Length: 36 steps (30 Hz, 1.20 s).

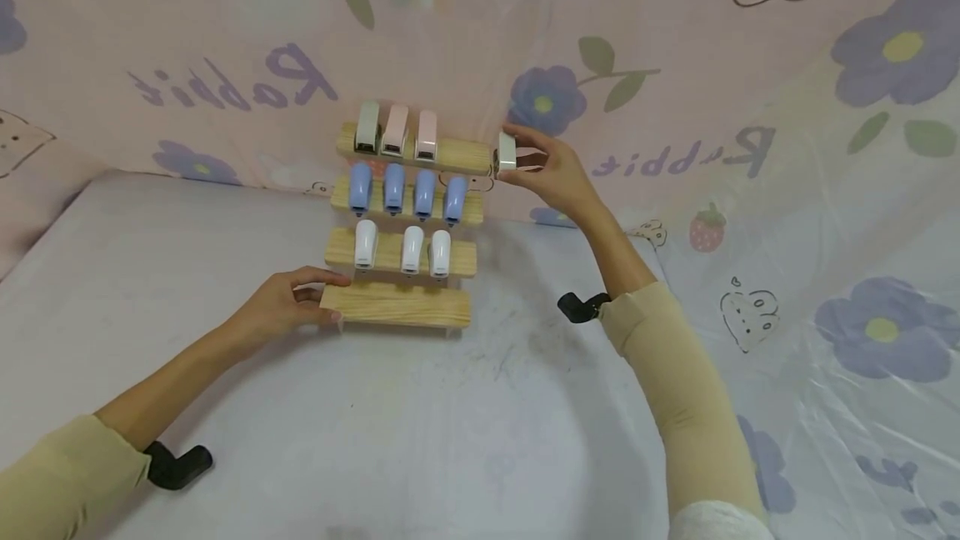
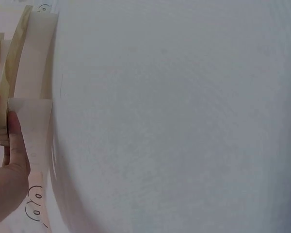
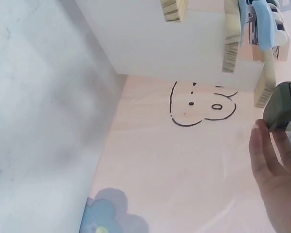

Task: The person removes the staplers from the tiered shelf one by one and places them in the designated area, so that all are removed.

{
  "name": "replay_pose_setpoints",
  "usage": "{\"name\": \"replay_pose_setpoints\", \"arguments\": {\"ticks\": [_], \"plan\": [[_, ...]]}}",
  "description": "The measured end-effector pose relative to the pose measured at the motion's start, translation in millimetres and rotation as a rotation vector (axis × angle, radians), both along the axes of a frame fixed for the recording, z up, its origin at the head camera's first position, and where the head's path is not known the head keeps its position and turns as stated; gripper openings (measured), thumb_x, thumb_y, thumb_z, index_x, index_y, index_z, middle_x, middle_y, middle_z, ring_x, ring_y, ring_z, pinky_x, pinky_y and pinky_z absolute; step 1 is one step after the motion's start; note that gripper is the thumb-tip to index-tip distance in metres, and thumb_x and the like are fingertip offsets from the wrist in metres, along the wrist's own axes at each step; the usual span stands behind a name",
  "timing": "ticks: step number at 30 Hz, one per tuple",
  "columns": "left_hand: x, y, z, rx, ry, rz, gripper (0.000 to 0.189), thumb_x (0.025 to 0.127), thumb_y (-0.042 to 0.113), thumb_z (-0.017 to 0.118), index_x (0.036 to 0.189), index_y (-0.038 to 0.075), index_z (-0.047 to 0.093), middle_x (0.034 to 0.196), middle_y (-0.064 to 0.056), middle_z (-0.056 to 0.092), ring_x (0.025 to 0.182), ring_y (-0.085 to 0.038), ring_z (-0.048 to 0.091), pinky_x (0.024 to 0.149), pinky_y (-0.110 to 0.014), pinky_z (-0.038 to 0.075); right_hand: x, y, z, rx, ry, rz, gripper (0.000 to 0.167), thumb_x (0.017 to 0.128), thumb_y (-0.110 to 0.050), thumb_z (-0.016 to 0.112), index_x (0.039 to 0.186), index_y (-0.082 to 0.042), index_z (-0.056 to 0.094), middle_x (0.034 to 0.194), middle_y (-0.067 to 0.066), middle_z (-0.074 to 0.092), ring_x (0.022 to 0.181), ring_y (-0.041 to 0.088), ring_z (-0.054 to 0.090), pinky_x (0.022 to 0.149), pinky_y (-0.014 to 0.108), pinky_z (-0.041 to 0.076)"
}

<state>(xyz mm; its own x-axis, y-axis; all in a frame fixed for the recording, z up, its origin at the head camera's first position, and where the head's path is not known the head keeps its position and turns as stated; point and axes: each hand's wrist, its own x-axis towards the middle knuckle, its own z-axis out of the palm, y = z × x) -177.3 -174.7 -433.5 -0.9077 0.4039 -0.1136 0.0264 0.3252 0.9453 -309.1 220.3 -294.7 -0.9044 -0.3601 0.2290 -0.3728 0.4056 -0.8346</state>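
Observation:
A tiered rack of wooden shelves stands against the back cloth. My left hand pinches the left end of the lowest shelf; in the left wrist view the fingers lie around the board's end. My right hand holds a grey-green stapler between thumb and fingers, just beyond the right end of the top shelf. On that shelf sit a grey-green stapler and two pink staplers. Several blue staplers line the second shelf, and three white staplers the third.
The rack rests on a white-covered table. Behind and at the right hangs a pink printed cloth with flowers and lettering. Black curved pieces stick out by the left cuff and the right cuff.

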Motion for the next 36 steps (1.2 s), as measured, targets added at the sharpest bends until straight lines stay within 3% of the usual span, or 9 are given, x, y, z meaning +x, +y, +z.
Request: {"name": "replay_pose_setpoints", "arguments": {"ticks": [7, 14, 16, 24, 36], "plan": [[-0.8, -1.6, -0.3, -0.024, 0.016, -0.003, 0.057, 0.082, 0.024, 0.083, 0.133, 0.011, 0.061, 0.147, -0.013, 0.048, 0.127, -0.04, 0.051, 0.087, -0.025, 0.05, 1.2, 12, -7.6, -0.004, -0.023, -0.001, 0.07, 0.083, 0.0, 0.079, 0.146, -0.01, 0.05, 0.138, 0.014, 0.053, 0.111, 0.032, 0.062, 0.091, 0.032, 0.052], [-2.1, 1.2, -1.7, 0.003, 0.0, 0.001, 0.058, 0.082, 0.019, 0.083, 0.134, 0.007, 0.059, 0.146, -0.016, 0.047, 0.124, -0.039, 0.054, 0.084, -0.024, 0.052, 22.9, 10, 2.2, 0.023, -0.061, -0.02, 0.07, 0.083, 0.005, 0.075, 0.146, 0.0, 0.045, 0.139, 0.021, 0.05, 0.116, 0.038, 0.058, 0.094, 0.034, 0.051], [-1.8, 2.5, -1.9, 0.013, -0.004, 0.006, 0.058, 0.082, 0.017, 0.082, 0.134, 0.006, 0.059, 0.146, -0.017, 0.047, 0.124, -0.038, 0.054, 0.083, -0.025, 0.053, 23.2, 12, -2.0, 0.027, -0.072, -0.027, 0.072, 0.083, 0.005, 0.075, 0.147, 0.0, 0.044, 0.137, 0.023, 0.05, 0.116, 0.04, 0.058, 0.094, 0.035, 0.051], [-0.6, 3.2, -3.9, 0.022, -0.009, 0.023, 0.057, 0.083, 0.018, 0.082, 0.134, 0.006, 0.06, 0.147, -0.014, 0.045, 0.124, -0.038, 0.054, 0.085, -0.023, 0.052, 4.6, 30, -44.4, 0.007, -0.123, -0.051, 0.075, 0.083, 0.003, 0.077, 0.149, -0.008, 0.045, 0.139, 0.02, 0.05, 0.119, 0.038, 0.057, 0.09, 0.033, 0.053], [-0.7, 2.4, -4.9, -0.027, 0.017, 0.024, 0.057, 0.083, 0.022, 0.082, 0.135, 0.01, 0.062, 0.147, -0.013, 0.044, 0.119, -0.035, 0.053, 0.086, -0.021, 0.05, 7.9, 35, -78.2, 0.0, -0.106, -0.054, 0.072, 0.083, 0.002, 0.078, 0.147, -0.01, 0.047, 0.137, 0.018, 0.053, 0.119, 0.037, 0.058, 0.094, 0.039, 0.052]]}}
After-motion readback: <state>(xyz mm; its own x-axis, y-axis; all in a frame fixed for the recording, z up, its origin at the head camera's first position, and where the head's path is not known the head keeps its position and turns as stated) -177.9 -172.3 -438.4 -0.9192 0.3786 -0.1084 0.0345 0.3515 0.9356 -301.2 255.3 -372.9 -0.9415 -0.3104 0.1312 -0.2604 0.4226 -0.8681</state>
